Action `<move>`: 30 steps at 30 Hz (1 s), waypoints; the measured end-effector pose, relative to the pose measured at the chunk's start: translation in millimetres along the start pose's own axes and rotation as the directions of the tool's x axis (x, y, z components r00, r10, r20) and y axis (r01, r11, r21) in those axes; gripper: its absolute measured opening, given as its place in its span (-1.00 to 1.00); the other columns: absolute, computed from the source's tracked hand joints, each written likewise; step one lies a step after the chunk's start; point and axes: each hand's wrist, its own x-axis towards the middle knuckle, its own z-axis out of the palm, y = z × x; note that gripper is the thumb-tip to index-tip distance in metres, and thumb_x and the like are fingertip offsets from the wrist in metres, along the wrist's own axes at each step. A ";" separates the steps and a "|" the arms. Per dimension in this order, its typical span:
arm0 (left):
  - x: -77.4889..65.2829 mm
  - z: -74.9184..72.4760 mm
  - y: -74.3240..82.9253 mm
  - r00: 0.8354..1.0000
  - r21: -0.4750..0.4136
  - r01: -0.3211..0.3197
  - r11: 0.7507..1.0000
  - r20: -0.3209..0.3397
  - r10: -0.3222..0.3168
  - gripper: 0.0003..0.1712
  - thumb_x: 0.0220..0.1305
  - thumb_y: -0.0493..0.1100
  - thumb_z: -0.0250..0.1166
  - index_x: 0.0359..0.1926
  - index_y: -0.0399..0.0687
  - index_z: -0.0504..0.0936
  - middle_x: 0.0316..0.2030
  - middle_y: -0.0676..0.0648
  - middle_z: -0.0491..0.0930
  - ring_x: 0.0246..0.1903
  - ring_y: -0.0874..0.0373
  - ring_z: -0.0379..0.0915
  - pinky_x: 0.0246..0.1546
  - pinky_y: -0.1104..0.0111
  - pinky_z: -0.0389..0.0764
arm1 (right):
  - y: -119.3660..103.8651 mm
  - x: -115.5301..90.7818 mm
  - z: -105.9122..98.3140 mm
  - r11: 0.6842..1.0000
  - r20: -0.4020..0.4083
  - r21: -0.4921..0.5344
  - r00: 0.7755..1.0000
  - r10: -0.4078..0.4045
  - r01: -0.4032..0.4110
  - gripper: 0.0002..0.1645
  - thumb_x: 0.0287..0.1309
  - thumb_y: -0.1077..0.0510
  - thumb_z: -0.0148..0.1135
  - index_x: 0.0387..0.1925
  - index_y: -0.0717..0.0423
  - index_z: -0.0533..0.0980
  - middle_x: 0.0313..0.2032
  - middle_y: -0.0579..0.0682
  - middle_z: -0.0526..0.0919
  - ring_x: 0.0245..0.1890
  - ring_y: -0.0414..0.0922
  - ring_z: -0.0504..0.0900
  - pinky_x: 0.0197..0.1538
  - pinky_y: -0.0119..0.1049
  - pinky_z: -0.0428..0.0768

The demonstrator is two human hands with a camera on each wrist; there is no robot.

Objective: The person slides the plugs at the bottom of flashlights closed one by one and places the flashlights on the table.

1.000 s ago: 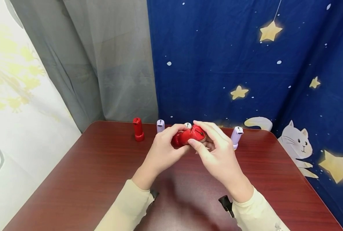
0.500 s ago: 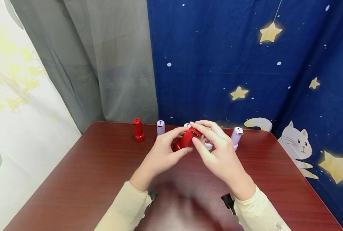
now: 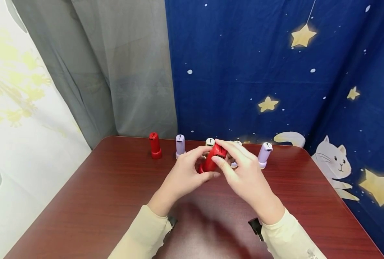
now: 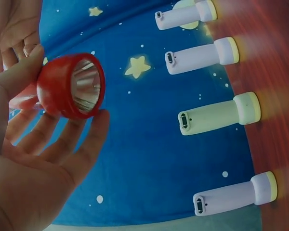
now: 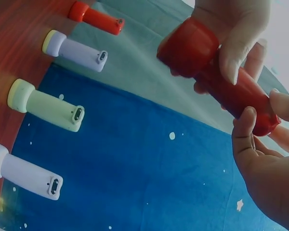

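Note:
Both hands hold a red flashlight [image 3: 211, 160] above the table, tilted with its tail end up to the right. My left hand [image 3: 185, 171] grips it near the wider head, thumb along the barrel. At the tail, the right hand [image 3: 245, 169] pinches it between thumb and fingers. In the left wrist view the flashlight's silvery reflector [image 4: 86, 85] faces outward, and no light shows in it. The right wrist view shows the red barrel [image 5: 236, 91] from the side, with the right hand's thumb and fingers around the tail.
Behind the hands, several flashlights stand head-down in a row: a red one [image 3: 154, 145], a lavender one [image 3: 180, 144], a pale green one [image 3: 210, 141], one partly hidden [image 3: 238, 142], and another lavender one [image 3: 265, 154]. Curtains [image 3: 224, 72] hang beyond the table's [image 3: 114, 194] back edge.
The red flashlight has turned from lying more sideways to standing more upright, and sits slightly lower. Both hands keep hold of it. The row of flashlights stays put.

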 end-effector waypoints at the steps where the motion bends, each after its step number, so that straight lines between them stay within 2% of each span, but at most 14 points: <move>1: 0.0 0.0 -0.2 1.000 -0.003 0.003 1.000 0.011 -0.003 -0.28 0.10 -0.13 0.68 0.29 0.10 0.62 0.04 0.07 0.76 -0.26 0.25 0.68 -0.26 0.39 0.75 | 1.2 0.3 -0.9 1.000 0.004 -0.005 1.000 -0.004 0.004 -0.39 0.25 0.18 0.52 0.33 0.04 0.61 0.12 0.03 0.76 -0.10 -0.15 0.74 -0.18 -0.28 0.80; 6: 0.0 -0.2 -2.0 1.000 -0.017 -0.001 1.000 0.030 0.001 -0.34 0.16 -0.09 0.65 0.27 0.09 0.63 0.01 0.06 0.75 -0.18 0.23 0.73 -0.18 0.29 0.80 | 9.6 3.7 -11.5 0.998 -0.001 -0.050 0.999 -0.041 0.041 -0.44 0.28 0.24 0.47 0.30 0.07 0.63 0.07 0.03 0.76 -0.22 -0.19 0.66 -0.19 -0.48 0.66; 9: -1.7 -1.8 -4.5 1.000 -0.017 -0.003 1.000 0.021 0.003 -0.42 0.21 -0.07 0.62 0.23 0.07 0.64 0.00 0.05 0.74 -0.15 0.21 0.76 -0.07 0.29 0.81 | 17.1 8.7 -25.4 0.991 -0.026 -0.100 0.996 -0.087 0.084 -0.48 0.30 0.30 0.43 0.27 0.03 0.66 0.08 0.04 0.76 -0.12 -0.12 0.70 -0.09 -0.58 0.55; 12: -4.8 -4.7 -8.2 1.000 -0.014 0.007 1.000 0.008 -0.007 -0.50 0.24 -0.06 0.59 0.17 0.08 0.67 -0.06 0.07 0.74 -0.17 0.24 0.77 -0.05 0.32 0.80 | 25.7 16.0 -46.5 0.982 -0.055 -0.149 0.991 -0.122 0.113 -0.51 0.31 0.38 0.37 0.22 0.00 0.70 0.10 0.10 0.73 0.03 0.00 0.71 0.07 -0.66 0.47; 16: -8.0 -9.5 -12.7 1.000 -0.023 0.009 1.000 -0.007 -0.009 -0.59 0.27 -0.11 0.57 0.10 0.06 0.70 -0.13 0.08 0.78 -0.21 0.27 0.76 -0.06 0.32 0.79 | 41.6 28.1 -81.6 0.971 -0.086 -0.226 0.991 -0.101 0.079 -0.60 0.36 0.44 0.26 0.10 0.06 0.73 0.12 0.20 0.69 0.12 0.13 0.67 0.21 -0.72 0.34; 18: -8.6 -11.6 -14.1 1.000 -0.032 0.007 0.999 -0.009 -0.007 -0.63 0.28 -0.13 0.56 0.08 0.04 0.70 -0.14 0.04 0.80 -0.22 0.26 0.75 -0.06 0.31 0.79 | 53.0 34.4 -99.0 0.960 -0.076 -0.279 0.996 -0.051 0.028 -0.64 0.41 0.43 0.18 0.06 0.10 0.72 0.14 0.22 0.65 0.13 0.18 0.64 0.22 -0.55 0.43; 21: -8.5 -13.2 -16.1 1.000 -0.037 0.012 0.999 -0.002 -0.012 -0.68 0.30 -0.14 0.54 0.05 0.02 0.71 -0.16 0.02 0.80 -0.22 0.26 0.73 -0.07 0.32 0.79 | 73.5 42.3 -122.1 0.928 -0.013 -0.364 0.997 0.075 -0.075 -0.66 0.50 0.36 0.06 0.10 0.11 0.67 0.22 0.25 0.57 0.15 0.26 0.57 0.22 -0.08 0.59; 23: -8.5 -14.1 -15.9 1.000 -0.036 0.025 0.999 0.006 -0.025 -0.69 0.32 -0.13 0.52 0.05 0.02 0.71 -0.17 0.02 0.80 -0.22 0.27 0.73 -0.07 0.32 0.79 | 87.9 46.2 -134.5 0.898 0.027 -0.416 0.985 0.168 -0.141 -0.65 0.55 0.30 -0.02 0.15 0.11 0.63 0.27 0.27 0.49 0.16 0.32 0.51 0.17 0.27 0.57; 24: -8.3 -14.4 -15.7 0.999 -0.035 0.034 0.999 0.010 -0.033 -0.70 0.33 -0.12 0.52 0.04 0.03 0.71 -0.18 0.05 0.79 -0.22 0.27 0.72 -0.07 0.32 0.79 | 95.3 47.7 -139.7 0.883 0.044 -0.436 0.976 0.214 -0.174 -0.64 0.57 0.27 -0.05 0.17 0.11 0.61 0.30 0.29 0.46 0.16 0.34 0.48 0.17 0.37 0.54; 26: -8.0 -14.8 -14.9 0.999 -0.027 0.044 0.999 0.013 -0.044 -0.71 0.34 -0.11 0.51 0.04 0.04 0.72 -0.20 0.09 0.78 -0.23 0.28 0.71 -0.08 0.32 0.79 | 110.2 48.9 -147.5 0.854 0.062 -0.469 0.956 0.287 -0.226 -0.62 0.58 0.25 -0.10 0.20 0.11 0.58 0.33 0.32 0.40 0.16 0.39 0.45 0.18 0.48 0.49; 30: -6.9 -14.9 -14.3 0.999 -0.017 0.042 0.999 0.008 -0.042 -0.75 0.35 -0.10 0.50 0.02 0.04 0.73 -0.22 0.10 0.77 -0.24 0.30 0.68 -0.08 0.31 0.79 | 149.0 43.0 -149.1 0.806 0.104 -0.536 0.928 0.358 -0.251 -0.60 0.53 0.24 -0.08 0.23 0.08 0.55 0.33 0.35 0.38 0.13 0.45 0.48 0.06 0.53 0.49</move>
